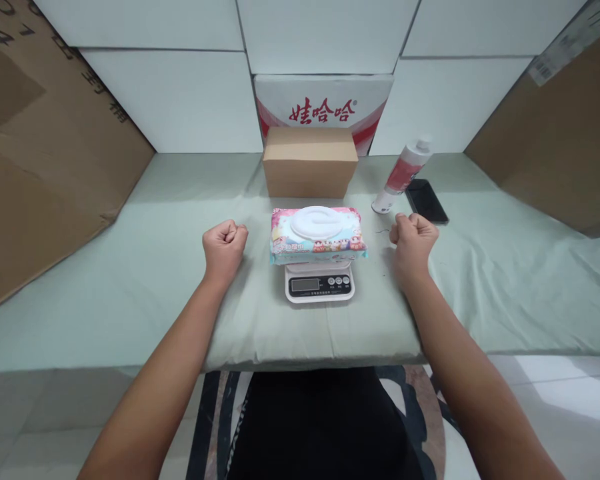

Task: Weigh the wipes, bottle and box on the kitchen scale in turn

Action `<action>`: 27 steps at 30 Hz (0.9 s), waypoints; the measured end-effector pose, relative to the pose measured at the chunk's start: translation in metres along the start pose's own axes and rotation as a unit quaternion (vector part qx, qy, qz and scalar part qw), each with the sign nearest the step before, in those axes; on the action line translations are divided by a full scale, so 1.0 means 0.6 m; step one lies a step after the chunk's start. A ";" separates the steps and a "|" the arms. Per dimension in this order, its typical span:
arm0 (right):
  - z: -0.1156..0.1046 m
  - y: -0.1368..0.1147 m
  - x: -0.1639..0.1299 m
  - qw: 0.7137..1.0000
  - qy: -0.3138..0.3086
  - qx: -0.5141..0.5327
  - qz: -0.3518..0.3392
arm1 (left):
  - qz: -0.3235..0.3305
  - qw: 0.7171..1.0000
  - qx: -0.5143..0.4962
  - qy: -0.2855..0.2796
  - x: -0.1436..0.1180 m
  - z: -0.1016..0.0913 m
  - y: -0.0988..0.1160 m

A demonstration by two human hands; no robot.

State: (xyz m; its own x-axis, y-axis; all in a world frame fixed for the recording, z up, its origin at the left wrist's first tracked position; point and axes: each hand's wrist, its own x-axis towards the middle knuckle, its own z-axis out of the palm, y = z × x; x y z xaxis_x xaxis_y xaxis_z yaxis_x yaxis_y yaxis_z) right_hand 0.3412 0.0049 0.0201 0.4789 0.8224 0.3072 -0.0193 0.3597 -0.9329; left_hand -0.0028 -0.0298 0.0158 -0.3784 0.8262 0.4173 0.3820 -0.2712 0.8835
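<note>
A pack of wet wipes (317, 233) with a white lid lies across the top of a small white kitchen scale (320, 293). The scale's front panel, with a dark display and several buttons, shows below the pack; its weighing plate is mostly hidden. To the left of the pack, my left hand (224, 250) rests on the cloth as a closed fist. My right hand (414, 243) makes a fist on the other side, near a bottle and a phone. Neither fist touches the pack or the scale, and nothing shows in them.
A plain brown cardboard box (310, 177) stands behind the wipes, before a white and red carton (325, 100). At the right are a white and red bottle (403, 175) and a black phone (427, 200). Large cardboard sheets (45, 160) flank the pale green cloth (165, 267).
</note>
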 end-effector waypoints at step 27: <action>0.003 -0.006 -0.019 0.963 -0.265 -0.039 0.013 | 0.037 0.974 -0.062 -0.215 0.002 -0.001 -0.009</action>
State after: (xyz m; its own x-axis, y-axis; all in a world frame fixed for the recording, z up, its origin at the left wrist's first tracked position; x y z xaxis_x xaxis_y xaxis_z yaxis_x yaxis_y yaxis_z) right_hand 0.3345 -0.0050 0.0205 -0.0377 0.9475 0.3174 0.0506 0.3191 -0.9464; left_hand -0.0057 -0.0277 0.0114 0.0456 0.9253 0.3765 0.2797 -0.3736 0.8844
